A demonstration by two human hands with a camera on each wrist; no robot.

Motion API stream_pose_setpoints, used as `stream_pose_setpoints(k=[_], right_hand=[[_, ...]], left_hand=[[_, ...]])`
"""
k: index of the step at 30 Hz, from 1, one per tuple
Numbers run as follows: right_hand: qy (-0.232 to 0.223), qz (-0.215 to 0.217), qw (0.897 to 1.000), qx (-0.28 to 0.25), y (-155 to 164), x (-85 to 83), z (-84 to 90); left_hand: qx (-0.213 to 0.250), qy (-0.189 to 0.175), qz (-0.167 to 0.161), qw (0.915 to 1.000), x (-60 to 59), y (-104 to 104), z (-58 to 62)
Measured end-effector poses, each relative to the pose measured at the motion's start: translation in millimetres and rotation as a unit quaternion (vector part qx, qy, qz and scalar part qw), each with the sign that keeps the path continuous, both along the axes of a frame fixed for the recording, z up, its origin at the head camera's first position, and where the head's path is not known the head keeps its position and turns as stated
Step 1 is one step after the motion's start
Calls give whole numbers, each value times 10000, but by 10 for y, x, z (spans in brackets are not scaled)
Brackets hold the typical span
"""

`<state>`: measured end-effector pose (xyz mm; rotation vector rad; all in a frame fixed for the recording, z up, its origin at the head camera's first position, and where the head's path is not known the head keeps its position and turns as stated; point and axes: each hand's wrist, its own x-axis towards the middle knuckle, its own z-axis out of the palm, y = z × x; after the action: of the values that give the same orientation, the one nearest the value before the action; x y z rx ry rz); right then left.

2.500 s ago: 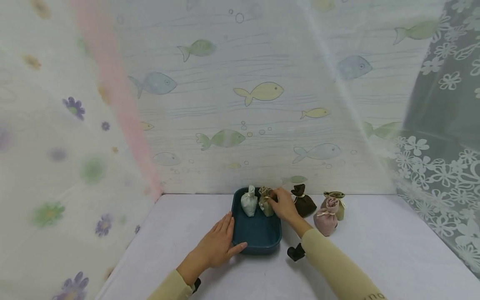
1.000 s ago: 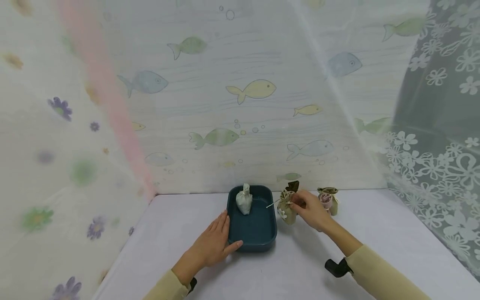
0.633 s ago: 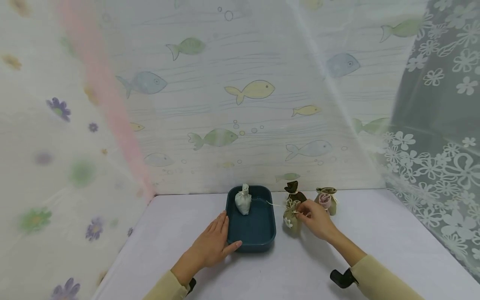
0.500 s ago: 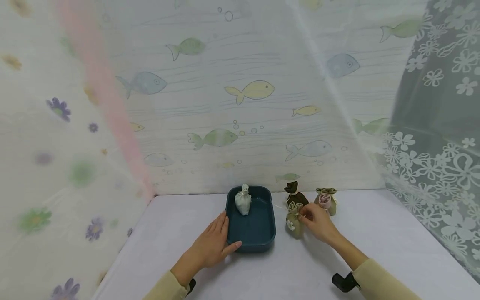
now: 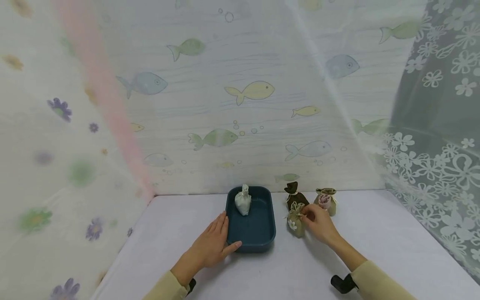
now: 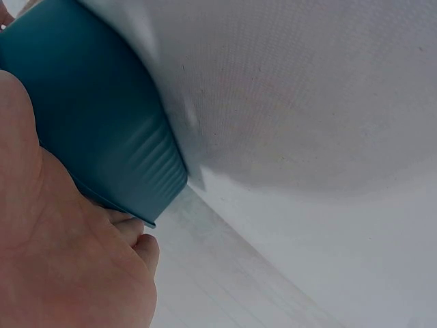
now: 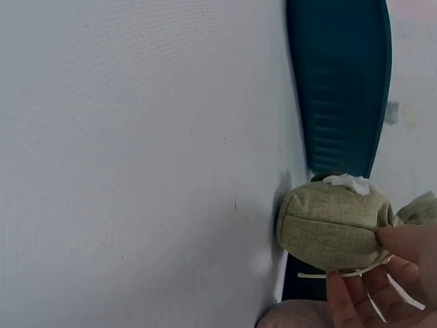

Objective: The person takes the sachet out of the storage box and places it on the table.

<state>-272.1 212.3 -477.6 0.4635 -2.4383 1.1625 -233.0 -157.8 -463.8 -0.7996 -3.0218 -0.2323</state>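
Inside teal tray (image 5: 258, 239): white pouch (image 5: 243, 201). Left hand (image 5: 211, 246) flat against tray; right hand (image 5: 318, 221) fingers pinch olive pouch (image 5: 294, 218).

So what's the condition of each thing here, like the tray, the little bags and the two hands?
Blue tray: flat on the table, steadied at its near left corner.
White pouch: upright inside the tray, tied shut.
Olive pouch: on the table right of the tray, tied, pinched at its neck.
Brown pouch: upright, tied, untouched.
Pink pouch: upright, partly hidden.
Left hand: fingers straight, resting against the tray.
Right hand: pinches the olive pouch.
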Motion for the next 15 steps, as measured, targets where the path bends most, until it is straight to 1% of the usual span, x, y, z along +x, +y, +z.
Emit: stream_pose_setpoints(k=[4, 7, 9, 15], right_hand=[[-191, -48, 9998, 62, 23, 27, 11], [-221, -11, 9997, 57, 46, 55, 20], [-173, 6, 9998, 63, 63, 77, 21], [131, -129, 9989, 441, 127, 160, 0]], left_hand=[[3, -28, -9, 10000, 1, 6, 0], [23, 10, -11, 10000, -1, 6, -2], [68, 40, -15, 10000, -4, 5, -10], [128, 41, -1, 9999, 0, -1, -43]])
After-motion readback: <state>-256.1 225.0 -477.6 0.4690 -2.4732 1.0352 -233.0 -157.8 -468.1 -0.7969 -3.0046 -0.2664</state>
